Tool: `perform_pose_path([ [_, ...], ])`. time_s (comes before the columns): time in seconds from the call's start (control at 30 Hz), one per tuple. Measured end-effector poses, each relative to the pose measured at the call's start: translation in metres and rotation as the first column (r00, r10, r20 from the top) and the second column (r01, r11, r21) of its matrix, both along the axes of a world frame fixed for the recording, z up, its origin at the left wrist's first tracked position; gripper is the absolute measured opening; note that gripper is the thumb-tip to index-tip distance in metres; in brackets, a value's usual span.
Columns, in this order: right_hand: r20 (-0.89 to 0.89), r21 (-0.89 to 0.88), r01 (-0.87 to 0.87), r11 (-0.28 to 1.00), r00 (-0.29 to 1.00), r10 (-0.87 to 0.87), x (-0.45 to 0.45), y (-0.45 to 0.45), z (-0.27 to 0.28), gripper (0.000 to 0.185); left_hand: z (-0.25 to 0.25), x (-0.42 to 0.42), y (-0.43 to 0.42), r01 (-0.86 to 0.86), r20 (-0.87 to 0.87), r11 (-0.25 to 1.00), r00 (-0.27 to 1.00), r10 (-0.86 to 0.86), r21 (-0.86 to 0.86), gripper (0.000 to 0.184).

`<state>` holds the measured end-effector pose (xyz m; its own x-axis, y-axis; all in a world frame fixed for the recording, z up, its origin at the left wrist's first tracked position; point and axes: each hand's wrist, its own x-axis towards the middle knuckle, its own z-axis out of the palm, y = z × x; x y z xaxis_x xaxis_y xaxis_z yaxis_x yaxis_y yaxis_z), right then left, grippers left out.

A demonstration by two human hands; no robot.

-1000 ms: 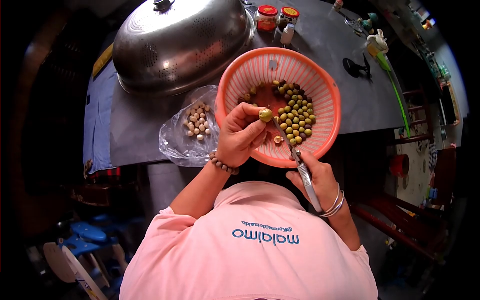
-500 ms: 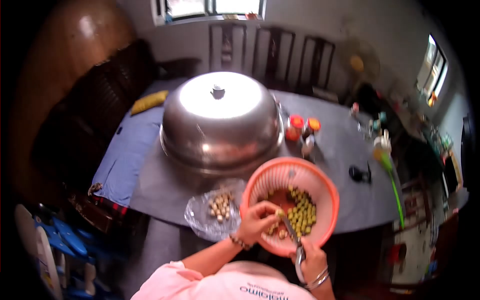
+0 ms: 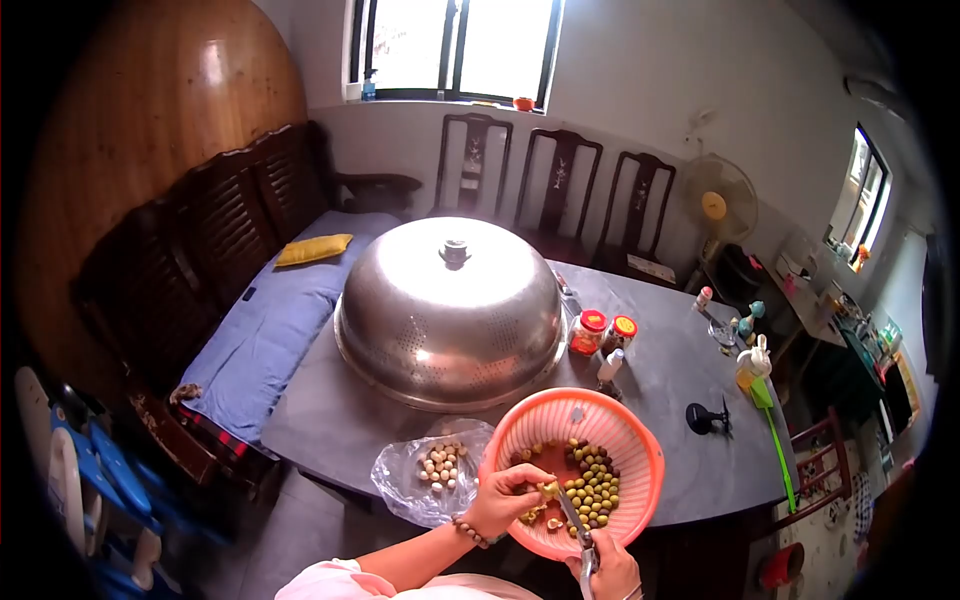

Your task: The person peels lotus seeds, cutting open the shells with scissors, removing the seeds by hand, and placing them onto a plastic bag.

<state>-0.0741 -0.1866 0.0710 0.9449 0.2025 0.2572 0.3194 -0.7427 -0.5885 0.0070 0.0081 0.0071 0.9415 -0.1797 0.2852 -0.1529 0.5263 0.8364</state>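
Green fruit, one small piece, sits at the fingertips of the left hand, above the near left part of the orange basket. Working across my feed from the left, I see a blue-covered bench well off to the basket's left, with a yellow cushion on it. A big perforated steel dome stands on the grey table, beyond the basket and to its left. Just left of the basket, a clear plastic bag holds pale round pieces. Next comes the left hand, in over the basket's near left rim, thumb and fingers pinched on the fruit. Inside the basket, green and dark fruits gather mostly toward its right side. A bladed tool points up at the held piece; from here I cannot tell whether it touches. At the basket's near rim, the right hand is wrapped around the tool's handle. Beyond the basket I pick out two red-lidded jars and a white-capped bottle. Right of the basket are a black stand and a long green item.
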Motion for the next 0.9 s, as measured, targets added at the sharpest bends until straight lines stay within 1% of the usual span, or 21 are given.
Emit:
perform_pose_path([
  [0.07, -0.016, 0.006, 0.002, 1.0, 1.0, -0.002, 0.0, 0.001, 0.001, 0.031, 0.001, -0.001, 0.0, -0.01, -0.018, 1.0, 1.0, 0.011, 0.024, 0.021],
  [0.13, -0.063, -0.001, 0.0, 1.0, 0.998, 0.0, 0.0, 0.001, 0.0, 0.026, 0.002, -0.001, 0.001, -0.007, -0.043, 1.0, 0.999, 0.008, 0.008, 0.02],
  [0.17, -0.064, -0.025, -0.005, 1.0, 0.998, 0.004, 0.003, -0.003, -0.008, 0.029, 0.001, -0.002, -0.001, -0.005, -0.07, 1.0, 0.998, 0.004, -0.007, 0.02],
  [0.2, -0.076, -0.053, -0.006, 0.999, 0.997, 0.001, 0.006, -0.007, -0.016, 0.032, -0.001, 0.0, -0.001, -0.016, -0.029, 1.0, 0.999, 0.016, 0.008, 0.019],
  [0.23, -0.04, -0.014, -0.018, 1.0, 0.999, 0.017, 0.006, -0.004, -0.01, 0.031, -0.003, 0.002, -0.001, -0.023, 0.001, 1.0, 1.0, 0.023, 0.02, 0.019],
  [0.3, -0.18, 0.037, -0.005, 0.999, 0.984, 0.012, 0.005, -0.003, -0.008, 0.027, -0.001, 0.002, -0.002, -0.075, 0.012, 0.996, 0.997, 0.075, 0.051, 0.017],
  [0.37, -0.282, 0.145, 0.002, 0.989, 0.959, 0.039, 0.003, -0.002, -0.003, 0.026, 0.004, -0.002, -0.003, -0.08, -0.025, 0.995, 0.996, 0.082, 0.061, 0.016],
  [0.4, -0.286, 0.199, -0.001, 0.98, 0.956, 0.059, 0.002, -0.002, -0.005, 0.029, 0.005, -0.004, -0.004, -0.071, -0.052, 0.997, 0.996, 0.072, 0.02, 0.017],
  [0.47, -0.367, 0.204, 0.021, 0.979, 0.929, 0.056, 0.001, -0.002, -0.001, 0.033, 0.007, -0.007, -0.004, -0.045, -0.115, 0.997, 0.993, 0.037, -0.065, 0.018],
  [0.5, -0.382, 0.21, 0.017, 0.978, 0.922, 0.066, 0.002, -0.002, -0.001, 0.034, 0.006, -0.007, -0.004, -0.028, -0.153, 0.993, 0.988, 0.01, -0.114, 0.019],
  [0.53, -0.378, 0.212, 0.021, 0.977, 0.924, 0.062, 0.003, -0.001, -0.001, 0.035, 0.003, -0.006, -0.003, -0.021, -0.162, 0.993, 0.987, 0.002, -0.115, 0.02],
  [0.57, -0.394, 0.2, 0.04, 0.979, 0.918, 0.044, 0.003, -0.001, -0.002, 0.035, 0.002, -0.005, -0.003, -0.009, -0.184, 0.993, 0.983, -0.013, -0.12, 0.019],
  [0.67, -0.371, 0.171, 0.03, 0.985, 0.928, 0.036, 0.005, -0.001, -0.003, 0.038, 0.01, -0.003, -0.002, -0.015, -0.199, 0.996, 0.98, -0.003, -0.086, 0.016],
  [0.73, -0.26, 0.043, 0.023, 0.999, 0.966, -0.011, 0.006, 0.0, -0.004, 0.041, 0.013, -0.003, -0.003, -0.112, -0.195, 0.993, 0.976, 0.1, -0.049, 0.014],
  [0.77, -0.267, 0.041, 0.011, 0.999, 0.964, 0.0, 0.007, 0.0, -0.005, 0.041, 0.012, -0.002, 0.0, -0.124, -0.202, 0.991, 0.973, 0.111, -0.05, 0.014],
  [0.83, -0.163, -0.112, 0.049, 0.992, 0.984, -0.067, 0.007, -0.002, -0.009, 0.044, 0.009, 0.002, 0.007, -0.176, -0.194, 0.984, 0.964, 0.18, 0.04, 0.016],
  [0.87, -0.177, -0.151, 0.046, 0.987, 0.982, -0.073, 0.009, -0.004, -0.009, 0.044, 0.009, 0.004, 0.009, -0.228, -0.153, 0.97, 0.959, 0.239, 0.082, 0.014],
  [0.9, -0.186, -0.151, 0.042, 0.988, 0.98, -0.07, 0.01, -0.003, -0.009, 0.044, 0.01, 0.004, 0.012, -0.217, -0.112, 0.976, 0.97, 0.218, 0.02, 0.015],
])
